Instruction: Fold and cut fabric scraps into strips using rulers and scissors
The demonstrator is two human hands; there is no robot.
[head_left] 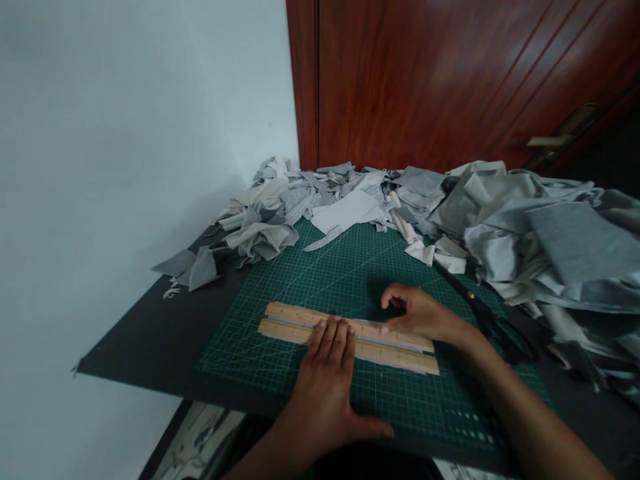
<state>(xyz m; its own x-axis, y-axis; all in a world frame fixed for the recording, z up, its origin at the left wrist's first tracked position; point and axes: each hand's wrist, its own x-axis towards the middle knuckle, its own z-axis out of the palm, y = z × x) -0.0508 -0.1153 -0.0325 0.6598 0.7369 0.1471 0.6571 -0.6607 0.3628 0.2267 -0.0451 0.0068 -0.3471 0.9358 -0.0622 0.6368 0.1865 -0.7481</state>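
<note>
Two wooden rulers lie side by side on a green cutting mat, the far ruler almost parallel to the near ruler. A narrow pale strip, which looks like fabric, shows between them and along their edges. My left hand lies flat with its fingertips across both rulers and its thumb out to the right. Over the right part of the far ruler, my right hand has its thumb at the ruler's edge and its curled fingers apart from the thumb. Nothing shows between them.
Black-handled scissors lie on the mat's right side. Grey and off-white fabric scraps line the back, with a larger fabric heap at the right. A white wall bounds the left; a wooden door stands behind.
</note>
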